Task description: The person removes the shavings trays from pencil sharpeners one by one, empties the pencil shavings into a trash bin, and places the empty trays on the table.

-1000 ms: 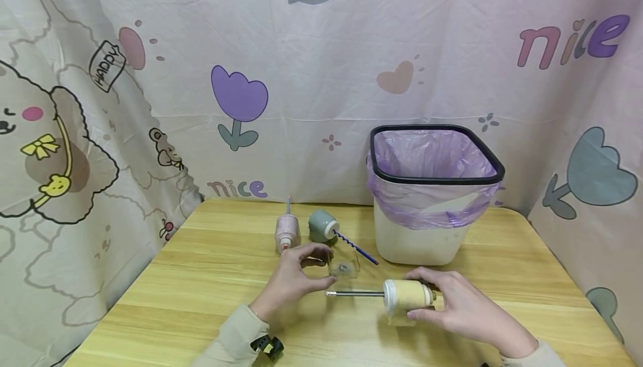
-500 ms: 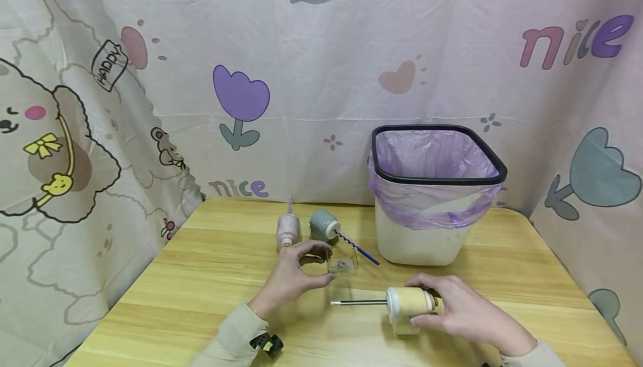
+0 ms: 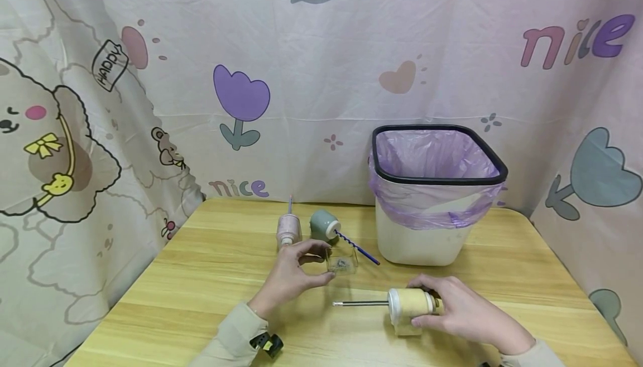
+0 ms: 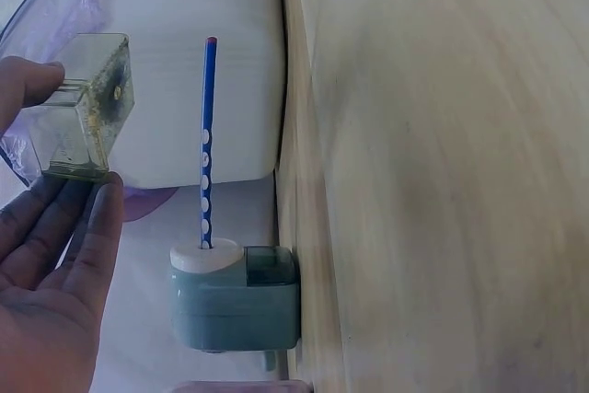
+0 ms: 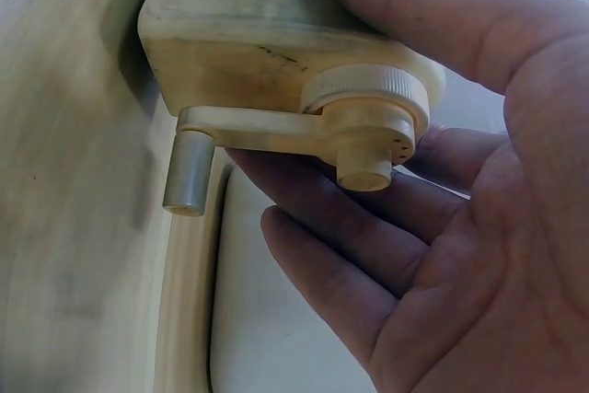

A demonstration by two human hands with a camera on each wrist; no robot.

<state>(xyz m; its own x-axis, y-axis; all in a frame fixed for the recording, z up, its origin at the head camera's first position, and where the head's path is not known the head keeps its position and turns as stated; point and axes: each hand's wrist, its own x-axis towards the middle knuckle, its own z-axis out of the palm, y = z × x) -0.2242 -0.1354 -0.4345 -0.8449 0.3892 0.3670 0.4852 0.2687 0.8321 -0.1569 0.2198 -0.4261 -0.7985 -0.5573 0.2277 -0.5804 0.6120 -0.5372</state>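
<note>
My left hand (image 3: 288,283) pinches a clear plastic shavings drawer (image 3: 341,265) between thumb and fingers. Dark dust clings inside the drawer (image 4: 87,117) in the left wrist view. Level with it on the right, my right hand (image 3: 464,311) grips a yellow crank pencil sharpener (image 3: 413,303) near the table. A dark pencil (image 3: 360,303) sticks out of its front, pointing left. The crank handle (image 5: 258,128) shows at the back in the right wrist view, the thumb along one side and fingers around the other.
Behind my left hand stand a pink sharpener (image 3: 288,229) with a pencil and a grey-green sharpener (image 3: 322,225) holding a blue pencil (image 3: 356,247). A white bin (image 3: 422,238) with a purple liner stands at the back right. A printed curtain (image 3: 321,77) hangs behind the table.
The right hand has brought the yellow sharpener slightly toward me and lower, its pencil with it. The left hand and the drawer have hardly moved.
</note>
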